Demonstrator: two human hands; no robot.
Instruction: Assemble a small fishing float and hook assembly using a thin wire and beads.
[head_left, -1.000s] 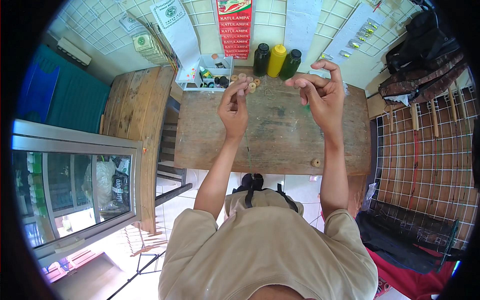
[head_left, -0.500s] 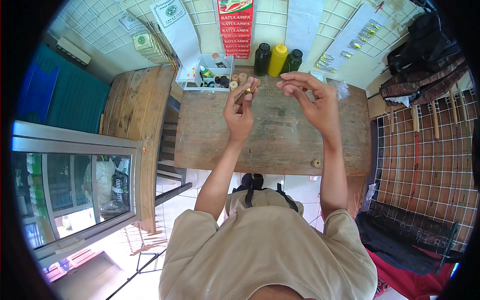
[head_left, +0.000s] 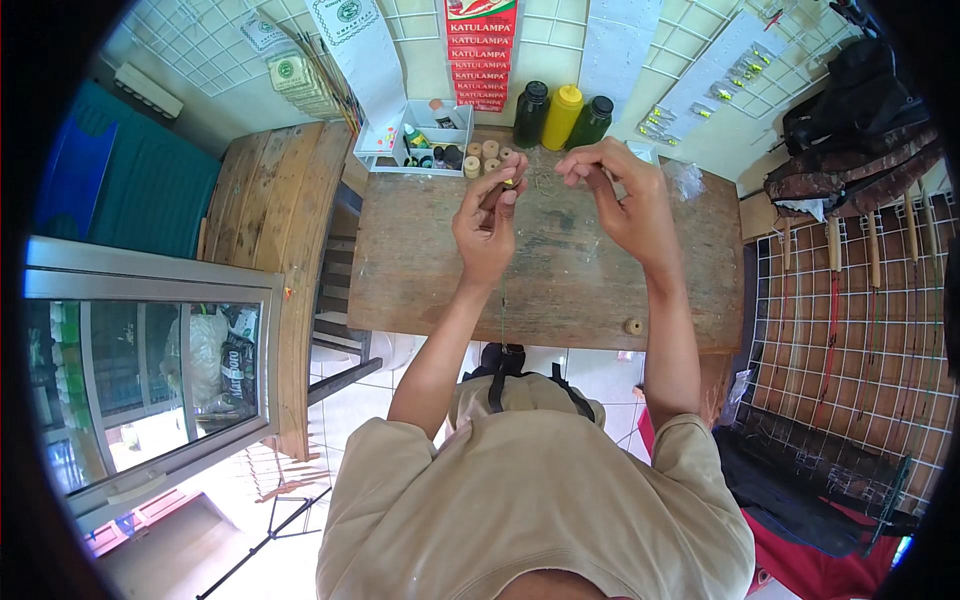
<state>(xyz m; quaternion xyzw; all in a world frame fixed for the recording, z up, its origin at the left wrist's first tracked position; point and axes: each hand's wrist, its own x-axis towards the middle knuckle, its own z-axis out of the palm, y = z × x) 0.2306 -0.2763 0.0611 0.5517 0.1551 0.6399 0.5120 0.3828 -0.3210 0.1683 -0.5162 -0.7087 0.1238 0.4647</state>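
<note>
Above the wooden table [head_left: 420, 260], my left hand [head_left: 487, 228] is closed, with a small yellow piece [head_left: 510, 183] pinched between its fingers. The kind of that piece is too small to make out. A thin green line [head_left: 503, 312] runs down below this hand toward my lap. My right hand [head_left: 628, 205] is held up to the right, apart from the left, thumb and fingertips pressed together. Whatever is in that pinch is hidden or too fine to see. Several small tan spools [head_left: 473, 166] stand just beyond my left fingers.
A white divided box [head_left: 400, 166] with small bottles sits at the back left. Two dark bottles flank a yellow bottle [head_left: 562, 117] by the wall. One more spool [head_left: 634, 326] lies near the front edge. A crumpled clear bag [head_left: 686, 180] is at the back right.
My left hand has shifted slightly right and down in the picture, still pinching the yellow piece. My right fingertips have drawn closer together. The view has tilted a little.
</note>
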